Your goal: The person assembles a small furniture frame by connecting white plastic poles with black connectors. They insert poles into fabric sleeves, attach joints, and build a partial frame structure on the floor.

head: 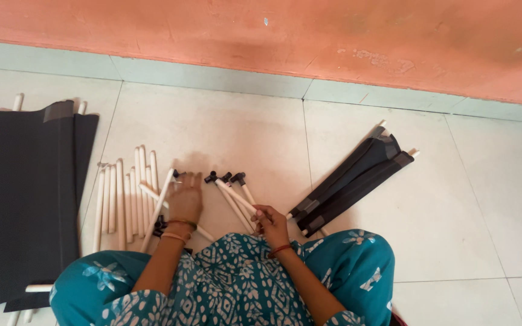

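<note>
Fingers (260, 212) of right hand (271, 224) around white rods (235, 197), left hand (183, 199) beside

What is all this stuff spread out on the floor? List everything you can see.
Loose rods: roughly a dozen, white, lying side by side on the floor left of centre.
Rods with black end connectors: about three, white, at centre, fanned out.
Flat fabric panel: one, black, far left, with white rod ends poking out at its top.
Folded fabric panels: a bundle, black, right of centre, lying diagonally on rods.
Floor tiles: pale, glossy.
Wall: orange, with a pale green skirting band.
Left hand: resting on the loose rods, bangles at the wrist.
Right hand: gripping the lower ends of the connector rods, red thread at the wrist.
</note>
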